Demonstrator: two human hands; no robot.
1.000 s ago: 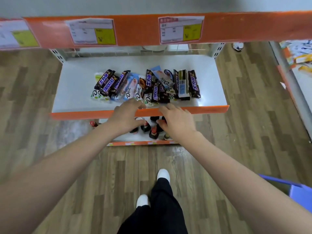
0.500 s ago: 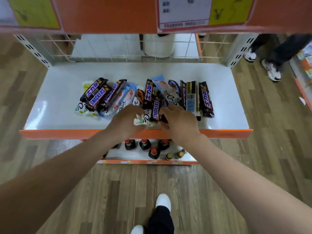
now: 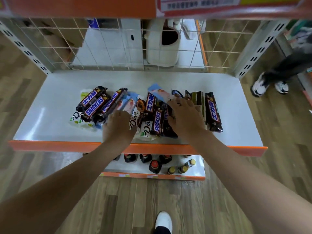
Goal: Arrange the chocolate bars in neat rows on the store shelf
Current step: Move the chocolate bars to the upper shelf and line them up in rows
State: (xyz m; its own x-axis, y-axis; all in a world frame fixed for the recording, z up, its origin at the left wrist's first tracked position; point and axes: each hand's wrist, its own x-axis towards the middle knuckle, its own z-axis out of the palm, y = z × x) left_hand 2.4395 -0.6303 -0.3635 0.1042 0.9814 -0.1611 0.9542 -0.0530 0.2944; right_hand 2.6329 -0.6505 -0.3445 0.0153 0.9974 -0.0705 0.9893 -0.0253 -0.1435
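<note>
A white store shelf (image 3: pixel 50 102) with an orange front lip carries a loose heap of chocolate bars (image 3: pixel 146 110) around its middle, Snickers and Dove wrappers overlapping at mixed angles. At the heap's 3 o'clock edge one brown Snickers bar (image 3: pixel 213 112) lies flat on the shelf, lengthwise front to back. A lower shelf (image 3: pixel 195 173) at 6 o'clock holds small bottles (image 3: pixel 154 166).
</note>
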